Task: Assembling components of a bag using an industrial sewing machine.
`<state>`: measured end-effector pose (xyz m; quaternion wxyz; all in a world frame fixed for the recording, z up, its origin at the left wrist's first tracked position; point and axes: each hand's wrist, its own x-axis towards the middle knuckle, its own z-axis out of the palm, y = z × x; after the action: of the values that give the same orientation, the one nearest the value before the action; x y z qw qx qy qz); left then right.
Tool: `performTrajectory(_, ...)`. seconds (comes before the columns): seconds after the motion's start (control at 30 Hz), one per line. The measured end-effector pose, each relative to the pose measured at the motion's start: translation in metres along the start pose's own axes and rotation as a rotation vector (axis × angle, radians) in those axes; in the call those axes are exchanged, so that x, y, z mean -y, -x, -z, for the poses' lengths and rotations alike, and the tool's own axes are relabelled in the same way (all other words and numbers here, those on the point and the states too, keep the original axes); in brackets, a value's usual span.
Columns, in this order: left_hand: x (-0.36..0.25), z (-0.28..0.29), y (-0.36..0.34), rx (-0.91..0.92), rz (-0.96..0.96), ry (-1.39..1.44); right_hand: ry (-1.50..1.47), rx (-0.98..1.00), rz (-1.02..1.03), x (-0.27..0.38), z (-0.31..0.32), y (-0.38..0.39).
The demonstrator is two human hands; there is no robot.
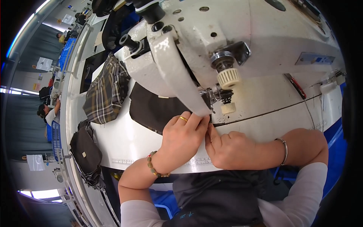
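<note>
A dark brown cloth piece [153, 109] lies flat on the sewing machine's white bed, its right end passing under the machine head. My left hand [182, 137], with a ring and a beaded bracelet, grips the cloth's near right corner just in front of the needle area [212, 108]. Beside it my right hand [233, 149], a metal bangle on its wrist, is closed in a pinch at the same edge. The fingertips of both hands meet there and hide most of what is between them. The white sewing machine [181, 68] rises right over my fingers.
A plaid cloth bundle [107, 92] lies left of the machine. A stack of dark cloth pieces [86, 147] hangs at the table's left edge. Red-handled snips [295, 86] lie at the right under the machine arm. A ruler strip [194, 163] runs along the near edge.
</note>
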<state>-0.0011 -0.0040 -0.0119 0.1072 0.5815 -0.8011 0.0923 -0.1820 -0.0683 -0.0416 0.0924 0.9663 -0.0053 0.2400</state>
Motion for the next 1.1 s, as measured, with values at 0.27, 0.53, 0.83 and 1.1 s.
performTrajectory(0.27,-0.001,-0.002,0.001,0.000,-0.017,-0.015,-0.083,-0.030,-0.096,-0.003,-0.005,0.001)
performTrajectory(0.53,-0.002,-0.001,0.002,0.020,0.013,0.005,-0.168,0.002,-0.068,-0.006,-0.004,-0.001)
performTrajectory(0.83,0.007,-0.012,-0.008,-0.023,0.037,-0.007,-0.086,-0.027,-0.096,-0.017,-0.011,-0.007)
performTrajectory(1.1,0.019,-0.024,-0.015,-0.067,0.035,0.057,-0.123,-0.023,-0.176,-0.027,-0.024,-0.010)
